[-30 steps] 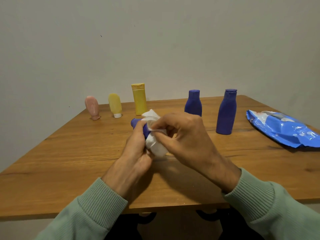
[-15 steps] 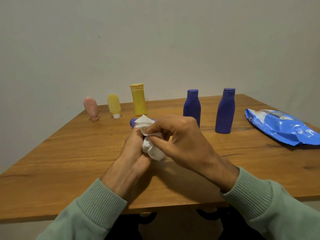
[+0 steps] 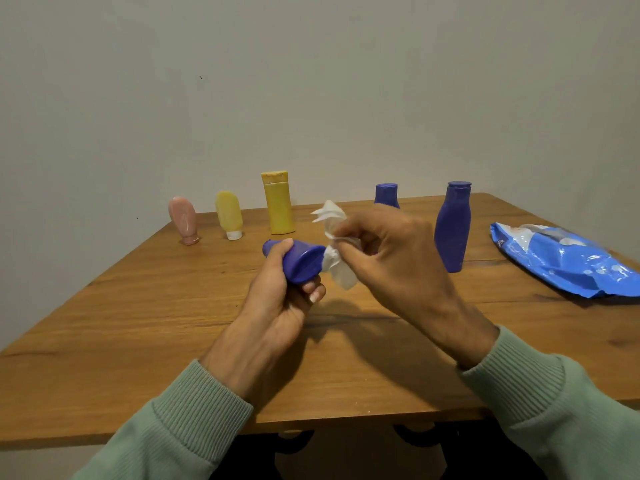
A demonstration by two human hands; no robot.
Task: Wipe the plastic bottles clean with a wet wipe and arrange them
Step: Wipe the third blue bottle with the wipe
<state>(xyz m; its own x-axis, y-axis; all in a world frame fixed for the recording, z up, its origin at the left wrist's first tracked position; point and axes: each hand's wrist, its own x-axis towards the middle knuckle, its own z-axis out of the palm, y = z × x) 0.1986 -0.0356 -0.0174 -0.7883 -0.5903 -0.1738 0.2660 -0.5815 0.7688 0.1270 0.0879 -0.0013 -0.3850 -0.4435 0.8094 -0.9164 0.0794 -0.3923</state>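
Observation:
My left hand (image 3: 277, 299) grips a small blue bottle (image 3: 301, 263) lying sideways above the table, its flat base turned toward me. My right hand (image 3: 388, 258) pinches a crumpled white wet wipe (image 3: 334, 244) just right of the bottle's base, touching its edge. Standing along the back of the wooden table (image 3: 138, 323) are a pink bottle (image 3: 183, 220), a small yellow bottle (image 3: 229, 214), a tall yellow bottle (image 3: 278, 202), a blue bottle (image 3: 386, 195) partly hidden behind my right hand, and a taller blue bottle (image 3: 452, 226).
A blue wet-wipe pack (image 3: 561, 258) lies at the table's right edge. A plain wall rises directly behind the table. Dark table legs show below the near edge.
The wipe was wrapped around the bottle with both hands together. Now my right hand has pulled the wipe off to the right, exposing the bottle's body and base in my left hand.

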